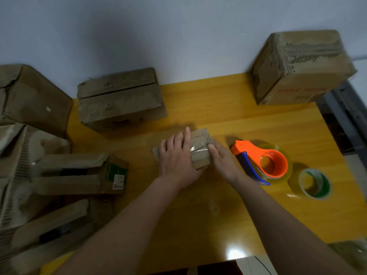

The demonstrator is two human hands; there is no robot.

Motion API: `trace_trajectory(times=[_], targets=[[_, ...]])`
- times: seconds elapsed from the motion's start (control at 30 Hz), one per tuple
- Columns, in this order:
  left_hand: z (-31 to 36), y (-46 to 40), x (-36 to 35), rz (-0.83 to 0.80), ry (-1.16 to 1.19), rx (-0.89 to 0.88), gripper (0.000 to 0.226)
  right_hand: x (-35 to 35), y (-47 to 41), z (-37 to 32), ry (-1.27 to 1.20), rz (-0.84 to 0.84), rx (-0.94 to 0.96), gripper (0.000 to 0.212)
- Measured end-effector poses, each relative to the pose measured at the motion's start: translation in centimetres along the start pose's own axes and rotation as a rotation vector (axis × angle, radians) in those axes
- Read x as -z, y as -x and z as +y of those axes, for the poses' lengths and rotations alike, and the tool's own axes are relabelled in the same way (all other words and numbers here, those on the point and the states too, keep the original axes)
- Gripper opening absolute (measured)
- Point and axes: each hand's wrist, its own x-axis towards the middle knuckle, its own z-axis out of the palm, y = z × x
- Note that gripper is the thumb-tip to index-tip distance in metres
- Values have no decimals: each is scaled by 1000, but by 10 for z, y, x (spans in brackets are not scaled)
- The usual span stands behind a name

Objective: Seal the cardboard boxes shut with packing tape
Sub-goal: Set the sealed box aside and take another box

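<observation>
At the center of the yellow wooden table [218, 100], we see a small cardboard box [199, 151] crossed by a strip of clear packing tape [200, 150]. The left hand [175, 161] lies flat across its top, fingers straight; the right hand [223, 160] presses extended fingers against its 3 o'clock side. Just beyond, at 3 o'clock, lies an orange tape dispenser [262, 161], with a spare tape roll [313, 183] beside it at 4 o'clock. More cardboard boxes stand at 11 [119, 100] and 1 o'clock [301, 66].
</observation>
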Motion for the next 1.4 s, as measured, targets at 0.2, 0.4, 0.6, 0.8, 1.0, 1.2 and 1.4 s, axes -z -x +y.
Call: trace_trajectory(times=[0.2,0.4,0.6,0.8,1.0,1.2,1.4], targets=[[18,9,21,-118,293,419,131,33,8,-10,76,309,-13,41],[-6,51,44,-389,328,214,123,48,58,48,535,568,-356,53],[26,56,40,-414,224,147,132,61,46,54,762,282,-415,49],[51,36,34,-328,275,169,114,97,62,56,443,281,-300,36],[68,17,68,-200,359,136,91,137,93,39,161,52,-113,23],[95,1,112,-427,910,42,36,162,111,10,18,-233,-52,18],[84,16,119,-456,1085,76,22,167,116,-12,-45,-349,-159,25]])
